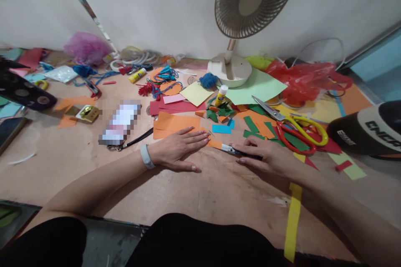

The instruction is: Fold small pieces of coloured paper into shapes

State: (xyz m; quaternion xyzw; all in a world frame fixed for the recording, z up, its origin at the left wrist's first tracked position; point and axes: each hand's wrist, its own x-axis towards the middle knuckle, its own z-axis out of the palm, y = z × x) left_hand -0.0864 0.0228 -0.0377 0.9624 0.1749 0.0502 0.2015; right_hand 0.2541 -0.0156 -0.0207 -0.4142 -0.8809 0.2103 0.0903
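Lying flat and spread open on the table (pixel 219 192), the left hand (pixel 178 148) grips nothing. Its fingers rest over the near edge of a stack of orange paper (pixel 175 124). Just to its right, a craft knife (pixel 230 149) has its tip on an orange strip (pixel 214 144), with the dark handle closed inside the curled fingers of the right hand (pixel 269 156). Farther right and a little beyond that hand, red-and-yellow scissors (pixel 283 119) lie among green scraps (pixel 250 123). A long yellow strip (pixel 293 217) runs toward the near edge.
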